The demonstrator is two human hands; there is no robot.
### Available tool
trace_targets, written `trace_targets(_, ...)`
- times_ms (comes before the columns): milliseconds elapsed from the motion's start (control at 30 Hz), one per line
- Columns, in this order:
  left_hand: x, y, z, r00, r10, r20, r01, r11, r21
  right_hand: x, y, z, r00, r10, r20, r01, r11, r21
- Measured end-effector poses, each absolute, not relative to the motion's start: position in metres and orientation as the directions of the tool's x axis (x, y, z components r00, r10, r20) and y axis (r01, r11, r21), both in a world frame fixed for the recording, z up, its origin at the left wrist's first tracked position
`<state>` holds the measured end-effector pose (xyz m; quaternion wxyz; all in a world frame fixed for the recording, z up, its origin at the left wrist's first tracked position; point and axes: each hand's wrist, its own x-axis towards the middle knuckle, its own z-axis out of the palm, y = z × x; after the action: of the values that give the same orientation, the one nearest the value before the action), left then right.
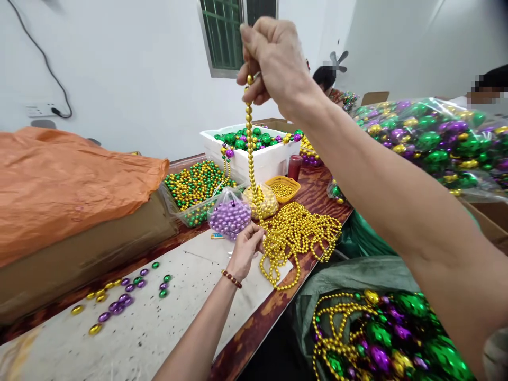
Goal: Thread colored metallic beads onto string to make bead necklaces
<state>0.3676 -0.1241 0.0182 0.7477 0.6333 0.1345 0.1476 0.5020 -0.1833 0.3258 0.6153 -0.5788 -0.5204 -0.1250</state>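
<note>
A strand of gold beads (250, 143) hangs almost straight down from my right hand (273, 63), whose fingers pinch its top end high above the table. Lower down, my left hand (248, 246) is closed at the strand's lower part, beside a heap of gold bead strands (297, 233). Some loops of the heap trail over the edge of the white board (159, 307). Just behind my left hand sit a clear bag of purple beads (230, 214) and a bag of pale yellow beads (262, 200).
Loose purple beads (119, 305) and others lie on the board. Behind stand a bin of gold and green beads (198, 182), a white foam box (270, 159) and a yellow basket (282, 189). At right are bags of large beads (428, 137); a person (325, 79) is beyond.
</note>
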Motion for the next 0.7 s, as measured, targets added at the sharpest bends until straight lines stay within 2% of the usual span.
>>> trace_targets(167, 0.354, -0.117, 0.002, 0.900, 0.435, -0.044, -0.039, 0.179, 0.983, 0.488, -0.178, 0.301, 0.393, 0.594, 0.702, 0.702, 0.300, -0.646)
trace_targets(300, 0.344, -0.110, -0.012, 0.888, 0.454, -0.070, -0.012, 0.175, 0.984, 0.480, -0.168, 0.276, 0.361, 0.758, 0.544, 0.639, 0.224, -0.736)
trace_targets(400, 0.334, -0.107, -0.020, 0.884, 0.460, -0.081, 0.009, 0.156, 0.988, 0.477, -0.156, 0.255, 0.364, 0.809, 0.462, 0.594, 0.181, -0.784)
trace_targets(500, 0.325, -0.113, -0.023, 0.886, 0.457, -0.082, 0.035, 0.111, 0.993, 0.474, -0.142, 0.239, 0.346, 0.826, 0.445, 0.544, 0.210, -0.812)
trace_targets(600, 0.316, -0.133, -0.024, 0.930, 0.367, 0.007, 0.041, -0.121, 0.992, 0.464, -0.131, 0.236, 0.309, 0.840, 0.447, 0.508, 0.252, -0.824)
trace_targets(700, 0.306, -0.151, -0.022, 0.949, 0.273, 0.157, -0.027, -0.425, 0.905, 0.449, -0.126, 0.237, 0.247, 0.857, 0.452, 0.514, 0.279, -0.811)
